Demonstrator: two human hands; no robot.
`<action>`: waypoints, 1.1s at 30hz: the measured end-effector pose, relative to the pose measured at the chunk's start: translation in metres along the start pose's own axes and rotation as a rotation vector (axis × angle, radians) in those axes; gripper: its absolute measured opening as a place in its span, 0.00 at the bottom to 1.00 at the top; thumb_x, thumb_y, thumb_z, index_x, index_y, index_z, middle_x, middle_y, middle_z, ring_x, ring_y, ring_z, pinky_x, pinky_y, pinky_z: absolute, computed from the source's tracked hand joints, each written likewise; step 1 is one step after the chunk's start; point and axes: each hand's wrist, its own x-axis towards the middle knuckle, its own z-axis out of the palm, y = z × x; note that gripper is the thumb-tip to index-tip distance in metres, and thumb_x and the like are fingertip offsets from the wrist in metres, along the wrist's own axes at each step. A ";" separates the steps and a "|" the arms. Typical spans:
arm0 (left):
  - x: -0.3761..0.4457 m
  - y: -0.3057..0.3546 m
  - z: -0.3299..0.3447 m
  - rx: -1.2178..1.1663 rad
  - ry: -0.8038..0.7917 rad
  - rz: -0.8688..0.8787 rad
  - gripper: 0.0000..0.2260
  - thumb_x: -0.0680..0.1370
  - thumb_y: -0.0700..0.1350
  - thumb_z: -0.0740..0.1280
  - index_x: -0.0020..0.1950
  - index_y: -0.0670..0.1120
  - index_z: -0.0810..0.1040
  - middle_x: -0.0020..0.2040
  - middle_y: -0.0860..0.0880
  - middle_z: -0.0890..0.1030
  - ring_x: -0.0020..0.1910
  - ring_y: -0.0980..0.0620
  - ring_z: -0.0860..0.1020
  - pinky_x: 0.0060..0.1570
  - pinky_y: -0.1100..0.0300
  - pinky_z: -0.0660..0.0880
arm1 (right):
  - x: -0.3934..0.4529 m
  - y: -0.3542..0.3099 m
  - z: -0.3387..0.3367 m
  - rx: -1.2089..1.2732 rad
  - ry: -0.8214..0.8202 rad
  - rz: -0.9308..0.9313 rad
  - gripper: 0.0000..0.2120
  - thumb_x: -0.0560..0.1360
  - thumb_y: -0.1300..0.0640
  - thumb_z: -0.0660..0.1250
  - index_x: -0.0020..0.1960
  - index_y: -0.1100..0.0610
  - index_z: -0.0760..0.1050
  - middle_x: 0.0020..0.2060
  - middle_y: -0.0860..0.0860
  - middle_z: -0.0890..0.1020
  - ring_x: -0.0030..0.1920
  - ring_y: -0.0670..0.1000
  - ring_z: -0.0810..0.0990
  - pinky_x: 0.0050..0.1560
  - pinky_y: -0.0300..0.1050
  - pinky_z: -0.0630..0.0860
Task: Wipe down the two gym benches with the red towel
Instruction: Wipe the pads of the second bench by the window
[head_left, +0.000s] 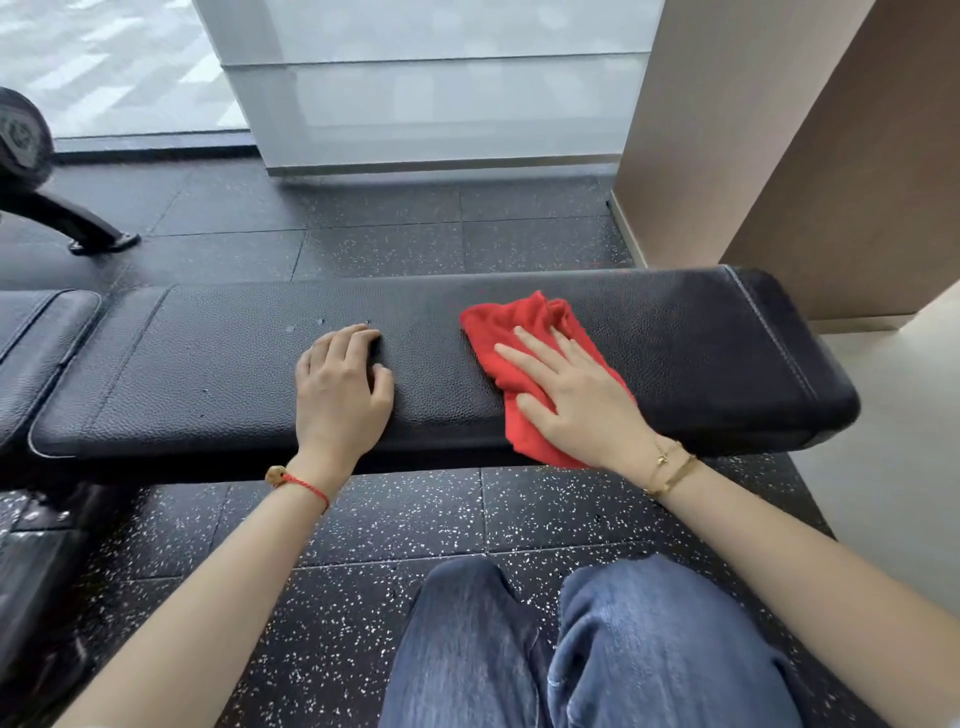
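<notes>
Far left, a second black pad (36, 338) sits end to end with the main one, a narrow gap between them, only its corner in view. Now the main desk (234, 374): a long black bench pad, pebbled leather look, pale stitching near each end, running left to right across the view. A few small pale spots mark it near the far edge, just left of centre.

Left hand (340, 387) is down on the pad, palm flat near the near edge, fingers (358, 338) curled under at the tips and holding nothing. A red string bracelet (304, 483) circles that wrist, which hangs just off the near edge.

Moving right, there's open black pad between the two hands. Then the red towel (501, 327), bright, crumpled, loosely bunched, lying right of centre on the desk, its far part bunched mid-pad and its near end draping over the near edge.

Right hand (574, 397) lies flat on top of the towel, fingers (524, 358) straight and spread apart, pressing it to the pad, pointing far and left. Gold bracelets (670, 467) on that wrist.

Right of the towel, a good stretch of bare pad runs to the rounded right end. Speckled black rubber floor (395, 514) lies on both sides of the bench, and a brown wall (779, 156) stands close behind the right end.
</notes>
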 end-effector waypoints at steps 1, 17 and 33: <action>0.000 0.000 0.000 -0.001 0.002 -0.001 0.16 0.78 0.45 0.62 0.66 0.45 0.74 0.67 0.47 0.76 0.69 0.46 0.69 0.71 0.47 0.63 | -0.001 0.014 -0.002 0.009 0.026 0.055 0.27 0.79 0.46 0.59 0.77 0.42 0.60 0.78 0.44 0.58 0.78 0.57 0.55 0.79 0.49 0.48; 0.000 0.001 0.000 -0.012 0.024 0.011 0.19 0.76 0.47 0.59 0.65 0.44 0.75 0.65 0.46 0.77 0.67 0.44 0.71 0.70 0.46 0.64 | 0.018 -0.020 0.006 0.031 -0.046 -0.075 0.27 0.79 0.46 0.58 0.77 0.41 0.57 0.79 0.45 0.56 0.79 0.58 0.52 0.79 0.50 0.44; 0.000 0.003 0.002 0.000 0.031 -0.006 0.17 0.76 0.46 0.61 0.64 0.45 0.75 0.65 0.47 0.77 0.67 0.44 0.71 0.70 0.46 0.64 | 0.060 -0.029 0.004 0.016 -0.059 -0.054 0.27 0.80 0.47 0.57 0.78 0.43 0.56 0.79 0.47 0.55 0.79 0.59 0.49 0.79 0.51 0.41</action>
